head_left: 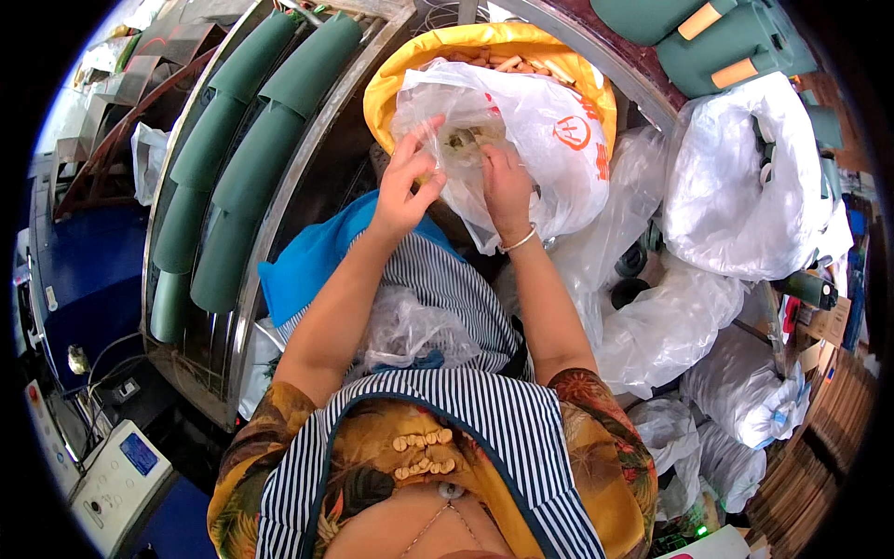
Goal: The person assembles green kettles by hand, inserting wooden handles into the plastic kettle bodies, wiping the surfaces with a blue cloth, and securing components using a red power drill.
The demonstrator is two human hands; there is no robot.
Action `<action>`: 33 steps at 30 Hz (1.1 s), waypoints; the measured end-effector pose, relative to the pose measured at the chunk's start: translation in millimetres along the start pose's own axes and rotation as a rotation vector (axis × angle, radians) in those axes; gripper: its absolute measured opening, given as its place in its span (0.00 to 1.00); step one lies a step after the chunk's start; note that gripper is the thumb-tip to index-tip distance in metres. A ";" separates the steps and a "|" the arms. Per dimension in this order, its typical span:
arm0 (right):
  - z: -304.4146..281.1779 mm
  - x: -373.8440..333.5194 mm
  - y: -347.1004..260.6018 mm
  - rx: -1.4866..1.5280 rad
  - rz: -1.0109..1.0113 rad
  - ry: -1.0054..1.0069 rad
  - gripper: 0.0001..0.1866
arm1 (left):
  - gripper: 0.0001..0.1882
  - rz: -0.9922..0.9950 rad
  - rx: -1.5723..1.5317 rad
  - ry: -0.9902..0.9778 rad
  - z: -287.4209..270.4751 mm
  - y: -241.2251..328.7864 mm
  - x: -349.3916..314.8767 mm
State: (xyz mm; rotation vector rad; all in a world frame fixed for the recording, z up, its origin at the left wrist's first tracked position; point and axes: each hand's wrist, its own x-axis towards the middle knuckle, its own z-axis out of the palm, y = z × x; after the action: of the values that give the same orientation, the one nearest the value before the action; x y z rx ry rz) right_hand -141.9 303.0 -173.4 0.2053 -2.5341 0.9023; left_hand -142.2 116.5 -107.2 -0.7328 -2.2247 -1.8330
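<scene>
Facing each other across the mouth of a white, partly see-through plastic bag [549, 172] with red printing, the two hands meet the film at fingertip height. The left hand [406, 191] reaches up and inward from a slanting forearm, its thumb and forefinger standing apart beside the bag's near-left edge; whether any film is pinched there, I cannot tell. The right hand [507, 186], a pale bangle [518, 239] around its wrist, is bent at the knuckles with fingertips pointing down over the opening; they are curled close, but their grip on the film is unclear. Between both sets of fingers, the bag's cloudy inside shows something greenish-brown, too blurred to identify. Just beyond the fingertips, a yellow sack [377, 93] holds small tan pieces [510, 64]. Left of the left fingers stand dark green curved pieces [244, 168]; right of the right fingers sits another white plastic bag [712, 214].
</scene>
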 end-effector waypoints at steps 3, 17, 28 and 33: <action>10.9 0.8 7.3 -0.078 -0.060 -0.069 0.07 | 0.06 -0.002 0.025 -0.009 -0.2 5.5 -0.4; 15.4 6.3 -0.1 0.264 0.193 -0.059 0.10 | 0.06 -0.079 -0.045 -0.039 3.0 13.5 -7.5; 14.9 6.4 -13.8 0.436 0.607 -0.143 0.11 | 0.04 0.008 0.068 0.008 0.0 15.4 -5.8; 10.1 -0.3 -14.3 0.430 0.463 -0.041 0.11 | 0.05 -0.037 0.033 0.045 2.4 19.8 -6.8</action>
State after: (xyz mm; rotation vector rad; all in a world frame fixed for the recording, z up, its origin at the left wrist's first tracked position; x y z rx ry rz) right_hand -141.2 285.5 -172.4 -0.2505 -2.4320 1.6327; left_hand -126.6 119.5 -93.4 -0.6422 -2.2495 -1.8062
